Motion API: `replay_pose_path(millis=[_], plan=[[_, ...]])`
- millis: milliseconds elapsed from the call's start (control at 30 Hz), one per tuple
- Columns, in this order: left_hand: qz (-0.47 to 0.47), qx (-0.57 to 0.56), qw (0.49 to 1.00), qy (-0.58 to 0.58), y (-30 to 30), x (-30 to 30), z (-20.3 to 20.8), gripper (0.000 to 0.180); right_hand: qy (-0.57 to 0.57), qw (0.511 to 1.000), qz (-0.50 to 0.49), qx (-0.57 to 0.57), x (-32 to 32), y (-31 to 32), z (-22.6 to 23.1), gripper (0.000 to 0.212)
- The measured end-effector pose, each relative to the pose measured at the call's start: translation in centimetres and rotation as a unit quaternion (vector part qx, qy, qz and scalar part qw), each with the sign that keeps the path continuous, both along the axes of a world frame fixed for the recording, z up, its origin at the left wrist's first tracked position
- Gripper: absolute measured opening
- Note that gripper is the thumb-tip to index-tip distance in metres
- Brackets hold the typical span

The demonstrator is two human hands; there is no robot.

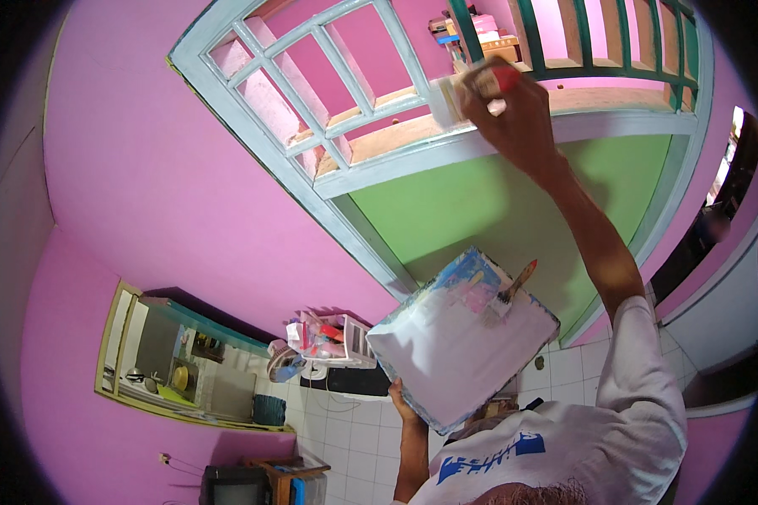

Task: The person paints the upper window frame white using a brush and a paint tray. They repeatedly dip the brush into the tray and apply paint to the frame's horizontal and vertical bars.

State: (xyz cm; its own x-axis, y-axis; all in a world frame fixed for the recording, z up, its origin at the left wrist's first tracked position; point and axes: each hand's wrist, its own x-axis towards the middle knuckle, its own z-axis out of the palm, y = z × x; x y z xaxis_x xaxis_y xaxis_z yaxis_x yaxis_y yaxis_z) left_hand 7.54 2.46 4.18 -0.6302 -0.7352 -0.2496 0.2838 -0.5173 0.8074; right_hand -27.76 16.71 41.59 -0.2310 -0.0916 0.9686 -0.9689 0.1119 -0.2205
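Right fingers (483,116) curl round a brush (448,101), arm (594,227) stretched high, while left fingers (397,391) grip a tray (434,353)

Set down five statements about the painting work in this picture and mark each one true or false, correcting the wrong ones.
1. The right hand holds a wide paintbrush. True.
2. Every bar of the lattice is dark green. False: bars at the left of the picture are pale blue-grey, while those at the right are dark green.
3. The left hand grips a tray at its edge. True.
4. The smaller brush lies on the tiled floor. False: it rests on the tray.
5. The panel below the lattice is light green. True.
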Motion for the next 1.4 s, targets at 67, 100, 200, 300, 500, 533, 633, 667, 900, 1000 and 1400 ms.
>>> replay_pose_path(millis=[67, 100, 200, 300, 500, 533, 633, 667, 900, 1000, 1400], plan=[[0.003, 0.016, 1.0, -0.007, 0.4, -0.3, 0.7, 0.059, -0.01, 1.0, -0.009, -0.025, -0.2, -0.4, 2.4, 0.013], [0.006, 0.023, 1.0, -0.01, 0.5, -0.4, 0.9, 0.059, 0.031, 0.998, -0.007, -0.058, -0.6, -0.8, 3.2, 0.014], [0.003, 0.027, 1.0, 0.009, 0.4, -0.4, 0.4, 0.06, 0.125, 0.983, 0.003, -0.136, -1.5, -1.4, 4.2, 0.019], [0.021, 0.022, 1.0, 0.004, 0.5, -0.7, 0.1, 0.063, 0.149, 0.979, 0.007, -0.138, -1.9, -1.5, 2.7, 0.022], [0.01, 0.044, 0.999, 0.003, 0.5, -0.5, 0.3, 0.064, 0.11, 0.993, -0.012, 0.041, 1.0, 0.3, -2.4, 0.018], [0.006, 0.037, 0.999, 0.001, 0.5, -0.4, 0.6, 0.065, 0.096, 0.995, 0.001, 0.039, 1.0, 0.4, -2.3, 0.017], [-0.006, 0.027, 1.0, -0.004, 0.6, -0.4, 1.1, 0.066, 0.042, 0.998, 0.016, 0.036, 0.7, 0.6, -1.4, 0.015], [-0.008, 0.03, 1.0, -0.004, 0.6, -0.4, 1.1, 0.067, 0.044, 0.999, 0.017, 0.019, 0.3, 0.4, -1.0, 0.015], [0.012, 0.05, 0.999, 0.004, 0.3, -0.5, -0.1, 0.065, 0.102, 0.985, 0.006, -0.139, 0.8, 1.0, -2.4, 0.021], [0.001, 0.063, 0.998, 0.008, 0.3, -0.7, 0.0, 0.062, -0.012, 0.992, 0.056, -0.116, 2.6, 1.1, -4.7, 0.017], [-0.013, 0.016, 0.999, 0.04, -0.1, -1.2, -1.3, 0.05, -0.473, 0.855, 0.192, -0.086, 8.3, 5.9, -16.9, 0.02]])
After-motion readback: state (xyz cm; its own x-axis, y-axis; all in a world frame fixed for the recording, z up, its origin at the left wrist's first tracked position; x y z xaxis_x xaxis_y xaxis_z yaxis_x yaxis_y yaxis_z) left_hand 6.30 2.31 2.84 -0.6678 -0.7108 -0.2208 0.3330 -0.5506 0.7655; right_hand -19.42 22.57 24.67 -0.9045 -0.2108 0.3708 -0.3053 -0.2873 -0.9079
